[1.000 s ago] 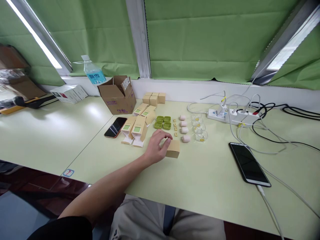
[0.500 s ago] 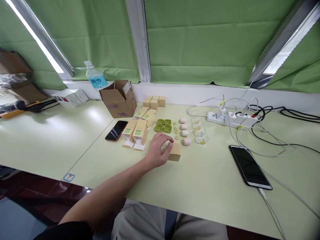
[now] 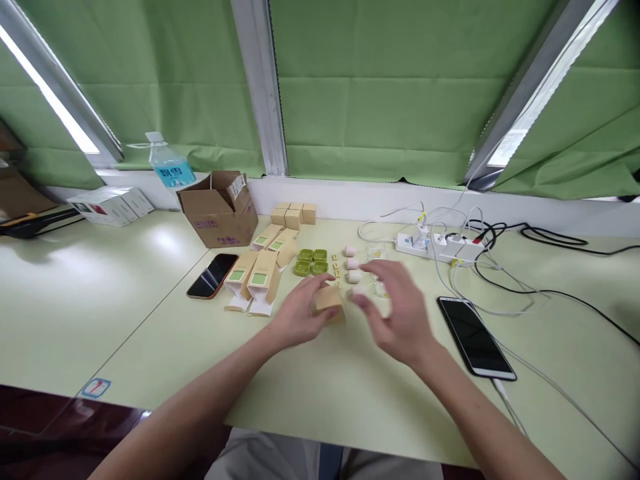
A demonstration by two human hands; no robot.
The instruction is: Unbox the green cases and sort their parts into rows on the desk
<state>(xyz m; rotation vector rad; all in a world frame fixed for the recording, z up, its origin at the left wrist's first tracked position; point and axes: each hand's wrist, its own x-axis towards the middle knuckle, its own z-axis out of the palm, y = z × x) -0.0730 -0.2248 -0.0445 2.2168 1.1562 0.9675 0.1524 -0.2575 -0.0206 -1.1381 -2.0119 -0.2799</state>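
Note:
In the head view my left hand (image 3: 303,310) grips a small kraft cardboard box (image 3: 329,299) between thumb and fingers, tilted near the table surface. To its right, my right hand (image 3: 397,310) hangs with fingers and thumb apart, slightly blurred, holding nothing. It partly covers a column of pale pink cylinders (image 3: 352,264) and the clear small cups (image 3: 376,252) behind. Just beyond the box lie several tiny yellow pieces (image 3: 335,265). Green square trays (image 3: 311,262) sit to the left of these pieces. Several unfolded kraft cartons with green labels (image 3: 259,279) lie left of my left hand.
Small closed boxes (image 3: 293,215) stand by the wall, near an open brown carton (image 3: 220,212) and a water bottle (image 3: 171,163). A phone (image 3: 213,276) lies at left. On the right are a charging phone (image 3: 475,339), a power strip (image 3: 440,247) and tangled cables.
My right hand has come into view from the right. My left hand has closed on the small box and tilted it. The view has shifted slightly.

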